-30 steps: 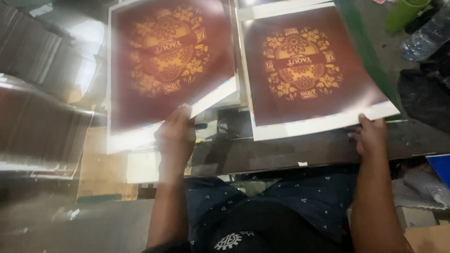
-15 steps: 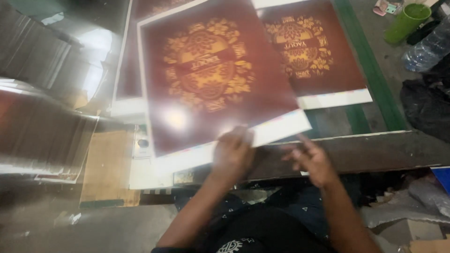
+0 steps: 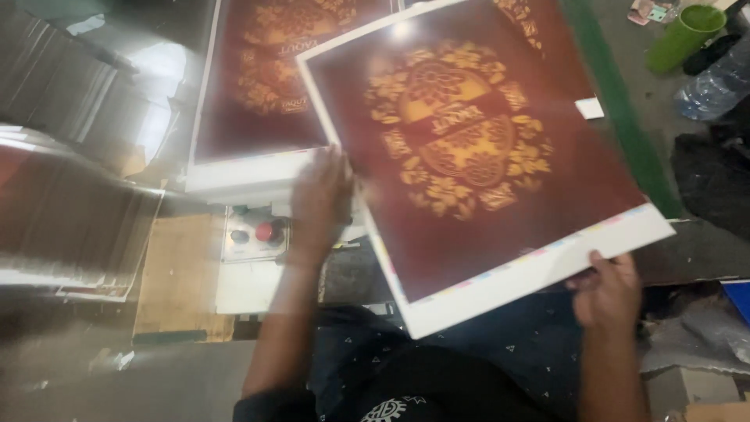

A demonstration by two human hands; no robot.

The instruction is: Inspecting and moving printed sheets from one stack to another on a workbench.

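A large glossy printed sheet (image 3: 476,156), dark red with a gold floral emblem and a white border, is tilted across the middle of the view. My left hand (image 3: 320,199) grips its left edge. My right hand (image 3: 608,289) pinches its lower right corner from below. Under it, to the left, lies a second sheet of the same print (image 3: 266,86) on a pile of sheets. Motion blur softens my left hand and the left of the view.
A small control box with a red button (image 3: 258,233) sits below the pile. Stacked sheets (image 3: 62,203) lie at the left. A green cup (image 3: 683,35) and a clear plastic bottle (image 3: 715,82) stand at the top right, past a green strip (image 3: 617,109).
The sheet has moved right and toward me, turning clockwise. My right hand went from the sheet's bottom middle to its lower right corner. My left hand shifted to the left edge.
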